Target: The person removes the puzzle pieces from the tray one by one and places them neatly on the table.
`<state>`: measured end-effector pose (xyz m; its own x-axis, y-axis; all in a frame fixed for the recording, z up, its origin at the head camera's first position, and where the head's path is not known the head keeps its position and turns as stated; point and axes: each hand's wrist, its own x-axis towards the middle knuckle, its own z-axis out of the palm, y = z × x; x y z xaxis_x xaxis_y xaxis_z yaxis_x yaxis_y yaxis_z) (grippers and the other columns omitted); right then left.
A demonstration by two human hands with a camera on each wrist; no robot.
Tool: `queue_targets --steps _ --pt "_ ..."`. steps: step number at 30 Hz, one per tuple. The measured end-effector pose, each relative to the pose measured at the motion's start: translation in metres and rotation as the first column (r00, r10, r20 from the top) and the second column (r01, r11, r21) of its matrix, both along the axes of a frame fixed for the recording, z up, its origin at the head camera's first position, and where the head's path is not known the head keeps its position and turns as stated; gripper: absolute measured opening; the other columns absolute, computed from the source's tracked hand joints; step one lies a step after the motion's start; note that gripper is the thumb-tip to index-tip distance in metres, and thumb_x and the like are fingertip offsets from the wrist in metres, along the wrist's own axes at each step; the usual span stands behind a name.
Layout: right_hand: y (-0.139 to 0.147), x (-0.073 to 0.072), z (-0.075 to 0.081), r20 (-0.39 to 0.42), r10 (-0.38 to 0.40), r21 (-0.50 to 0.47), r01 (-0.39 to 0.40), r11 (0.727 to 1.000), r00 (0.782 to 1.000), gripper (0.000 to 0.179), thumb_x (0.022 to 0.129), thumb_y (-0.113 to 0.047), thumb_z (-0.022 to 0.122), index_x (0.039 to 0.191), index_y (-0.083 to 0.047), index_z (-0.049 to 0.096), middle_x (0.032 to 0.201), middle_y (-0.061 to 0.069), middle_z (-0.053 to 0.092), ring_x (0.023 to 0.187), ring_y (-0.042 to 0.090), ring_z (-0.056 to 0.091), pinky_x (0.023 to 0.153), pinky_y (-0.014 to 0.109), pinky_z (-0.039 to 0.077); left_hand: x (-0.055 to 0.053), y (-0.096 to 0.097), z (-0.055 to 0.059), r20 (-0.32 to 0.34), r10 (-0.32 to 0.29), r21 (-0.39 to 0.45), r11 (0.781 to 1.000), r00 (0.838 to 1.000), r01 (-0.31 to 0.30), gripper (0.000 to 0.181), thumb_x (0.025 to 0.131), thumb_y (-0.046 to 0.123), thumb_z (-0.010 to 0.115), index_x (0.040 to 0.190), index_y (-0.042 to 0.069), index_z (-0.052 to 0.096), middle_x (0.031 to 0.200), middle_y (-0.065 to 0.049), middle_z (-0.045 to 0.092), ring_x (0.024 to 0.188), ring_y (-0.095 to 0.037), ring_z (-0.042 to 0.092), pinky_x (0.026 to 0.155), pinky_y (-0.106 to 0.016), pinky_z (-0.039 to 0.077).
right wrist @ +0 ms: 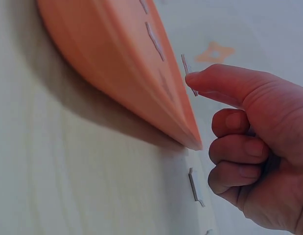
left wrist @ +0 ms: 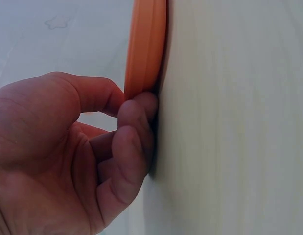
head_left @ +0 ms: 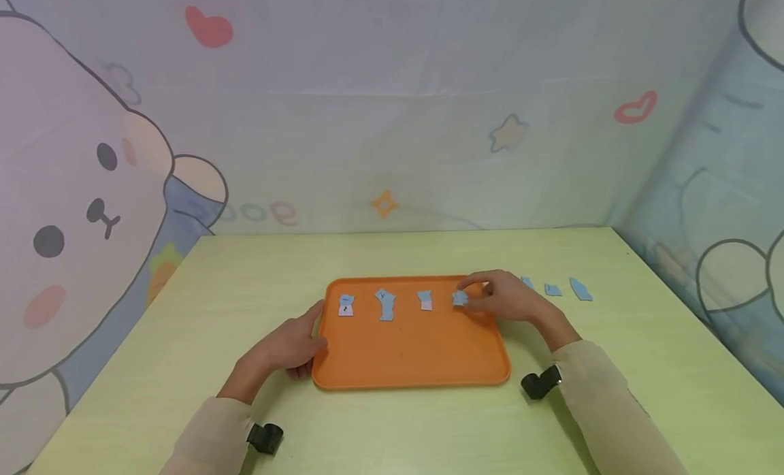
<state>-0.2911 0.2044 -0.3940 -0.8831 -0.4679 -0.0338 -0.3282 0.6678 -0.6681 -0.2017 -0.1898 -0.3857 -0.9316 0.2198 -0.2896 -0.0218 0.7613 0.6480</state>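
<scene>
An orange tray (head_left: 404, 366) lies on the table. My left hand (head_left: 290, 342) grips its left edge, the thumb and curled fingertips meeting at the rim, as the left wrist view shows. Over the tray's upper right corner, my right hand (head_left: 505, 295) pinches a small blue flat piece (head_left: 459, 298) with an irregular outline. In the right wrist view that piece (right wrist: 185, 66) stands on edge at the fingertips, above the tray surface. Three other pieces lie in a row on the tray: a blue and pinkish one (head_left: 346, 310), a tall blue one (head_left: 386, 306) and a smaller one (head_left: 425, 300).
Right of the tray, three more blue pieces lie on the table: one (head_left: 527, 282) partly behind my right hand, a small one (head_left: 552, 290) and a longer one (head_left: 580, 289). A printed cloth backdrop (head_left: 398, 121) rises behind the pale table (head_left: 263, 264).
</scene>
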Motion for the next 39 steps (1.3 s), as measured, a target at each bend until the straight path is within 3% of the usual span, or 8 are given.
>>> queue_targets --steps 8,14,21,39 --pt "0.014 0.006 0.012 -0.037 -0.027 0.021 0.028 0.999 0.999 0.031 0.085 -0.040 0.068 0.115 -0.034 0.065 0.080 0.004 0.065 0.065 0.018 0.052 0.058 0.031 0.042 -0.001 0.002 0.000 -0.002 0.002 -0.016 1.000 1.000 -0.002 0.075 0.088 0.011 0.047 0.154 0.016 0.012 0.054 -0.008 0.057 0.040 -0.018 0.051 0.042 -0.033 0.048" --pt "0.032 0.011 0.015 -0.065 -0.045 0.029 0.047 0.998 0.997 0.031 0.085 -0.038 0.069 0.116 -0.034 0.064 0.084 0.003 0.065 0.065 0.018 0.050 0.056 0.031 0.041 -0.001 0.003 0.001 -0.007 -0.006 -0.018 1.000 1.000 0.005 0.074 0.089 0.010 0.047 0.154 0.015 0.013 0.054 -0.008 0.058 0.040 -0.018 0.051 0.042 -0.032 0.047" --pt "0.051 0.018 0.016 -0.076 -0.053 0.024 0.055 0.998 0.996 0.027 0.086 -0.030 0.069 0.112 -0.034 0.064 0.058 -0.005 0.028 0.054 0.011 0.031 0.051 0.027 0.031 -0.001 0.003 0.004 -0.002 -0.010 -0.018 1.000 1.000 0.010 0.073 0.089 0.012 0.047 0.154 0.016 0.013 0.055 -0.009 0.058 0.041 -0.019 0.052 0.043 -0.034 0.048" --pt "0.075 0.023 0.005 -0.029 -0.061 0.034 0.062 0.997 0.998 0.027 0.084 -0.024 0.070 0.110 -0.030 0.066 0.059 -0.005 0.031 0.054 0.009 0.033 0.050 0.025 0.030 0.000 0.003 0.005 -0.005 -0.021 -0.008 1.000 1.000 0.021 0.073 0.090 0.011 0.047 0.154 0.015 0.013 0.057 -0.010 0.059 0.042 -0.020 0.052 0.045 -0.035 0.048"
